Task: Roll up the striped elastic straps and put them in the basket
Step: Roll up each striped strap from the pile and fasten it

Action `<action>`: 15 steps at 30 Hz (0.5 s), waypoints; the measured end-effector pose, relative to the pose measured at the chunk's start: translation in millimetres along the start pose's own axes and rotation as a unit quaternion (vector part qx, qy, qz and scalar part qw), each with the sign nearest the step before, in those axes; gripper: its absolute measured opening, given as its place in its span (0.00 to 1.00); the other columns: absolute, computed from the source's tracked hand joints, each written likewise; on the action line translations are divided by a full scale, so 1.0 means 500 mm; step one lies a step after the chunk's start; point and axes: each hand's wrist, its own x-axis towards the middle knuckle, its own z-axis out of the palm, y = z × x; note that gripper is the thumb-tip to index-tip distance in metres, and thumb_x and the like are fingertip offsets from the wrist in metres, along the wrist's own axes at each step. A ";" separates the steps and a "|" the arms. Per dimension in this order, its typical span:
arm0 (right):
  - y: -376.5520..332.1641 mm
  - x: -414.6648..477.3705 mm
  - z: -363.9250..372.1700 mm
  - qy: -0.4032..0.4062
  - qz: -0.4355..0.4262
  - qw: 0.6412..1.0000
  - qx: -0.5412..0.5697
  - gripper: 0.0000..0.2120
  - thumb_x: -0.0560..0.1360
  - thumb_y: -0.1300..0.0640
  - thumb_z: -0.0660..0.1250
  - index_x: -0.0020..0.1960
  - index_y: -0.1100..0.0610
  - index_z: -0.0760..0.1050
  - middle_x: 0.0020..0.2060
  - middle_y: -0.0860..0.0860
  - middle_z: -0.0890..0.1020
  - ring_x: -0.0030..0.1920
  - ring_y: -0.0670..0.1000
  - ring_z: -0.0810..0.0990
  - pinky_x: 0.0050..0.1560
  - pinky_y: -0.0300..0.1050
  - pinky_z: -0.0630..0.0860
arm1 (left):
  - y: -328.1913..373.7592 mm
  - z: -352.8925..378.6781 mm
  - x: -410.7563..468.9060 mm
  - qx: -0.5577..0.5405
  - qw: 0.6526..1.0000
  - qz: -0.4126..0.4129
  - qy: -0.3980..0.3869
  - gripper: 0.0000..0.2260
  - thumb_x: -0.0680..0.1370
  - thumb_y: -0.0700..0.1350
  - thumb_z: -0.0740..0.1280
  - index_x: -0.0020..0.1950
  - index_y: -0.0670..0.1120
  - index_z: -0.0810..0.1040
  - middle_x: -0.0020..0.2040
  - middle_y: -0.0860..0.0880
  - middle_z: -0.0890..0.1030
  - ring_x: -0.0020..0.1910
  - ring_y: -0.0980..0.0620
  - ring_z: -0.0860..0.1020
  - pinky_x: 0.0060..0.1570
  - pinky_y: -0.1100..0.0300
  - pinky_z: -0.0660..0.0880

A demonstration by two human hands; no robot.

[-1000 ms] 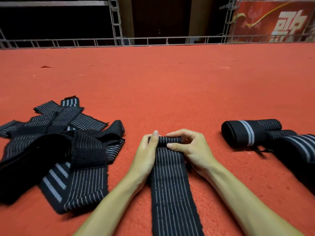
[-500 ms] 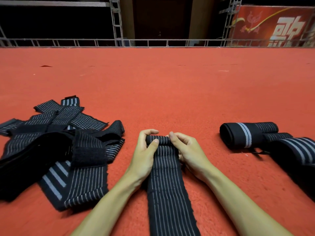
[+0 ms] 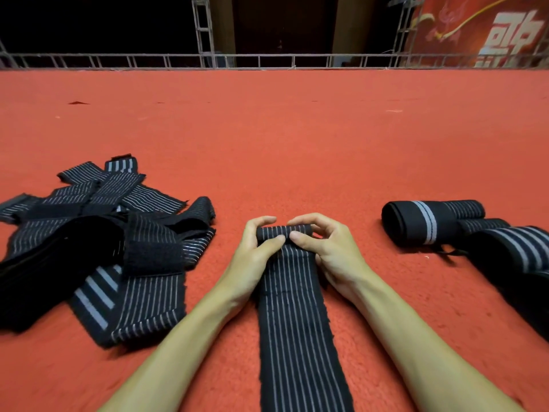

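Note:
A black strap with thin white stripes lies flat on the red carpet, running from the bottom edge up to my hands. Its far end is curled into a small roll. My left hand grips the roll's left side, thumb on top. My right hand grips the right side, fingers arched over it. A heap of loose striped straps lies to the left. A rolled strap rests on the right, with more rolled ones beside it. No basket is in view.
Red carpet stretches far ahead to a metal truss railing. A red banner hangs at the back right. The background behind the railing is dark.
The roll at the strap's far end has grown slightly thicker. Both hands have shifted their grip on it, thumbs now meeting on top of the roll.

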 end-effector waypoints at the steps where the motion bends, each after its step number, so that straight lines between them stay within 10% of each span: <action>1: 0.000 -0.001 0.000 -0.003 -0.002 1.000 0.000 0.09 0.69 0.68 0.73 0.44 0.55 0.81 0.43 0.53 0.82 0.47 0.57 0.79 0.54 0.57 0.75 | -0.003 0.000 0.000 -0.005 1.000 -0.013 0.001 0.14 0.72 0.51 0.67 0.57 0.54 0.72 0.50 0.49 0.79 0.47 0.56 0.77 0.49 0.58 0.74; 15: -0.004 0.002 0.013 -0.016 0.044 0.999 0.020 0.06 0.74 0.65 0.69 0.50 0.58 0.78 0.43 0.55 0.78 0.33 0.50 0.75 0.25 0.39 0.68 | 0.007 -0.001 -0.006 0.033 0.995 0.083 0.045 0.08 0.76 0.34 0.62 0.51 0.45 0.73 0.44 0.51 0.75 0.39 0.63 0.74 0.41 0.70 0.72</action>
